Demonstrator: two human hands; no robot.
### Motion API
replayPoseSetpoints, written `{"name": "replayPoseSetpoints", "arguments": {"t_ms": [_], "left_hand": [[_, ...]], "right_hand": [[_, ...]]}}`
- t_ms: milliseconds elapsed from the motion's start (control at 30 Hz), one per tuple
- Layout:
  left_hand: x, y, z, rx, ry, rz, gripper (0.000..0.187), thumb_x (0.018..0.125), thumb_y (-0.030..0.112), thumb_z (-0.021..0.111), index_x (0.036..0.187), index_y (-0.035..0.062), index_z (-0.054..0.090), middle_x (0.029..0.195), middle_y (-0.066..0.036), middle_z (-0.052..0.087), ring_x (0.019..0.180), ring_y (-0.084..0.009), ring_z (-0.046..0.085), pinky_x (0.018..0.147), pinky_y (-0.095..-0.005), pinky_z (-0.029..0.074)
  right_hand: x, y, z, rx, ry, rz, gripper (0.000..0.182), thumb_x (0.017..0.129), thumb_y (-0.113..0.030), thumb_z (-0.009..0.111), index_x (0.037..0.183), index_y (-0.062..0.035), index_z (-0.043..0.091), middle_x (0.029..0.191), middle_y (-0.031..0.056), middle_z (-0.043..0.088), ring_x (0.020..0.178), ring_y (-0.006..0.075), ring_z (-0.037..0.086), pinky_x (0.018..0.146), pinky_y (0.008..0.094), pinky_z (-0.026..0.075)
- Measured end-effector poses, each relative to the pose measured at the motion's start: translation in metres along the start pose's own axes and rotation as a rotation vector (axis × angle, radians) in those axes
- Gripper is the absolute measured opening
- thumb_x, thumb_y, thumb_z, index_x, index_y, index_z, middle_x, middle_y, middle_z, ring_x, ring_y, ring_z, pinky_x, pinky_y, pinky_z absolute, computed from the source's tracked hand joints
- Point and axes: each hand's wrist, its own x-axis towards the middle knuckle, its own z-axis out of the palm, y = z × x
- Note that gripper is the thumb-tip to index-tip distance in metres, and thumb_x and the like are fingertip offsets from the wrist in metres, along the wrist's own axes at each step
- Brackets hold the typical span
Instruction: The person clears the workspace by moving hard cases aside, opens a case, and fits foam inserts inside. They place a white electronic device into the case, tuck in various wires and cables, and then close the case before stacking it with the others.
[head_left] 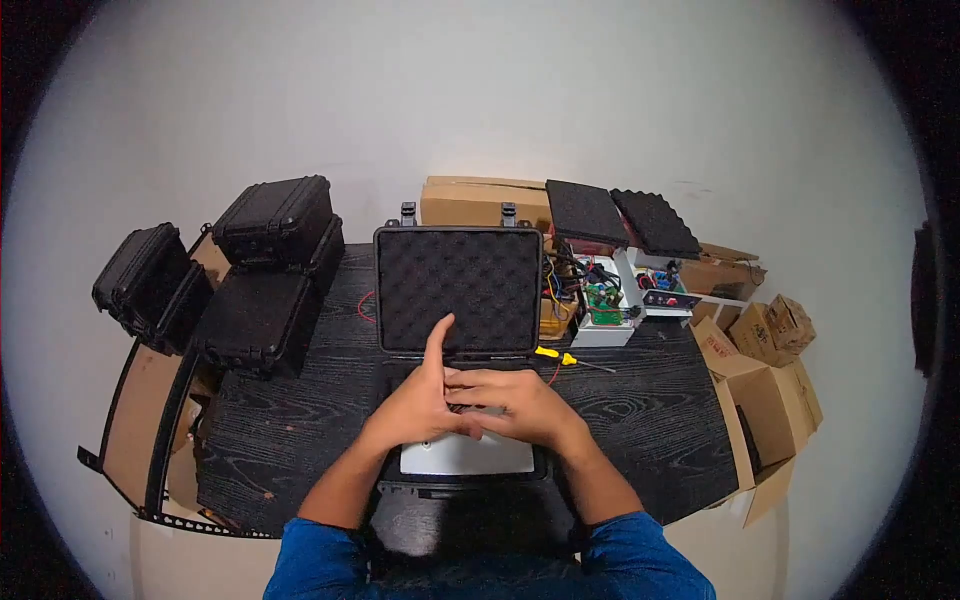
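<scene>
My left hand [411, 404] and my right hand [523, 402] meet above an open black hard case. One finger of the left hand points up in front of the foam-lined lid [460, 280], and its other fingers are partly covered. The right hand's fingers stretch leftward, apart from each other, and overlap the left hand. I make out nothing held in either hand. Beneath them a white flat-topped device [467, 460] sits in the case's base [540, 470], its back part hidden by the hands.
Closed black cases [275, 215] stand at the left on the dark wood-grain table [640, 420]. To the right are a yellow screwdriver [572, 359], an opened white box with circuit boards [605, 300], and black foam sheets [590, 210]. An open cardboard box [775, 410] stands beyond the right edge.
</scene>
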Motion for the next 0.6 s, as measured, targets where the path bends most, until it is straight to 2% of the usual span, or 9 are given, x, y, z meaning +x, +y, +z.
{"name": "replayPoseSetpoints", "arguments": {"t_ms": [33, 133, 233, 333, 433, 533, 600], "left_hand": [[0.000, 0.003, 0.001, -0.040, 0.026, -0.035, 0.153, 0.059, 0.001, 0.098, 0.166, 0.0137, -0.010, 0.098, -0.011, 0.071, 0.088, -0.0168, 0.067, 0.084, -0.0337, 0.053], [0.000, 0.000, -0.002, 0.066, 0.047, -0.047, 0.154, 0.056, -0.003, 0.097, 0.166, 0.0130, -0.010, 0.083, -0.005, 0.063, 0.075, -0.0135, 0.058, 0.075, -0.0315, 0.049], [0.001, -0.001, -0.001, 0.066, 0.046, -0.030, 0.156, 0.057, 0.010, 0.103, 0.166, 0.0113, -0.010, 0.077, -0.001, 0.054, 0.070, -0.0116, 0.050, 0.070, -0.0299, 0.045], [0.001, -0.007, 0.000, 0.096, 0.080, 0.059, 0.149, 0.068, 0.036, 0.101, 0.165, 0.0067, -0.009, 0.075, 0.002, 0.047, 0.071, -0.0101, 0.046, 0.073, -0.0273, 0.044], [-0.001, -0.014, -0.002, 0.052, 0.096, 0.147, 0.136, 0.080, 0.036, 0.094, 0.165, 0.0076, -0.008, 0.088, -0.004, 0.055, 0.082, -0.0115, 0.054, 0.080, -0.0289, 0.049], [-0.010, -0.009, -0.003, -0.122, 0.146, 0.216, 0.127, 0.083, 0.060, 0.084, 0.166, 0.0072, 0.003, 0.109, -0.008, 0.058, 0.100, -0.0153, 0.059, 0.088, -0.0323, 0.050], [-0.024, -0.015, -0.013, -0.088, 0.240, 0.227, 0.105, 0.091, 0.038, 0.080, 0.164, 0.0032, 0.014, 0.119, -0.013, 0.058, 0.112, -0.0198, 0.061, 0.098, -0.0371, 0.052]], "right_hand": [[0.000, 0.000, 0.000, 0.000, -0.012, 0.002, 0.038, 0.084, -0.013, 0.081, 0.122, -0.0085, 0.076, 0.123, 0.0115, 0.076, 0.105, 0.0310, 0.075, 0.092, 0.0392, 0.060], [0.002, 0.001, 0.000, 0.000, -0.030, 0.012, 0.036, 0.083, -0.013, 0.081, 0.118, -0.0078, 0.076, 0.120, 0.0097, 0.077, 0.104, 0.0298, 0.075, 0.092, 0.0398, 0.060], [0.003, 0.002, 0.003, 0.009, -0.014, 0.020, 0.033, 0.081, -0.012, 0.082, 0.114, -0.0065, 0.077, 0.116, 0.0083, 0.078, 0.104, 0.0288, 0.074, 0.093, 0.0398, 0.059], [0.006, 0.005, 0.005, 0.030, 0.007, 0.021, 0.030, 0.080, -0.010, 0.082, 0.109, -0.0051, 0.078, 0.113, 0.0080, 0.079, 0.105, 0.0288, 0.074, 0.093, 0.0398, 0.058], [0.007, 0.008, 0.005, 0.060, 0.055, 0.050, 0.025, 0.080, -0.009, 0.083, 0.105, -0.0042, 0.079, 0.111, 0.0083, 0.079, 0.106, 0.0286, 0.074, 0.095, 0.0403, 0.058], [0.009, 0.007, 0.006, 0.107, 0.109, 0.105, 0.020, 0.082, -0.007, 0.083, 0.101, -0.0028, 0.080, 0.108, 0.0101, 0.080, 0.107, 0.0280, 0.074, 0.097, 0.0406, 0.057], [0.014, 0.010, 0.013, 0.206, 0.141, 0.106, 0.019, 0.083, -0.005, 0.083, 0.102, -0.0017, 0.080, 0.110, 0.0120, 0.079, 0.107, 0.0258, 0.074, 0.097, 0.0394, 0.057]]}}
